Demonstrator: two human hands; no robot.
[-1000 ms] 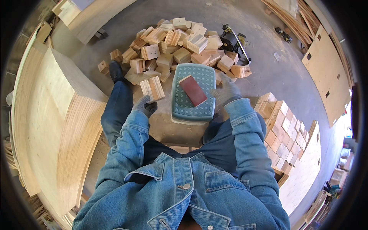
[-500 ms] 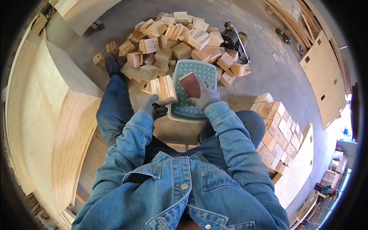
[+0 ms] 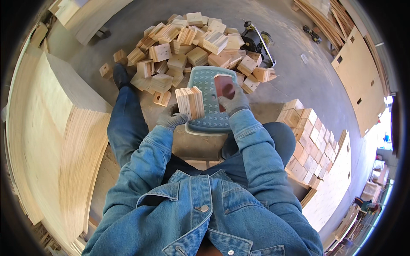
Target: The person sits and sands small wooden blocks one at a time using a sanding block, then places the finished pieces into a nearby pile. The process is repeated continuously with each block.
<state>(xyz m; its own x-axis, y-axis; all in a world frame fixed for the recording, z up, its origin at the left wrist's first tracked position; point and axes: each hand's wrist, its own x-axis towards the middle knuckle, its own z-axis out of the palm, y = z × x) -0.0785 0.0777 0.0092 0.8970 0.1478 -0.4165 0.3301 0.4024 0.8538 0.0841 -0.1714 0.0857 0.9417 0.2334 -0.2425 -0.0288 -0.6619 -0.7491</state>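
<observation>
My gloved left hand [image 3: 172, 117] grips a plywood block [image 3: 190, 103] by its lower left corner, with the layered edges turned up toward me. In my gloved right hand [image 3: 236, 102] is a sanding block [image 3: 225, 87] with a reddish-brown face, held upright and apart from the wood. Both are above a teal plastic step stool [image 3: 209, 124] with a raised pattern on its top. The underside of the plywood block and some fingers of each hand are hidden.
A heap of loose wooden blocks [image 3: 177, 62] lies beyond the stool, with a black power tool [image 3: 256, 40] at its right. Neatly stacked blocks [image 3: 314, 147] stand right of my knee. Large plywood stacks [image 3: 85, 141] rise on the left; perforated panels [image 3: 358, 81] are at the far right.
The plywood block has turned in my left hand and shifted slightly right. My right hand has raised the sanding block and tilted it more upright, moving a little to the right.
</observation>
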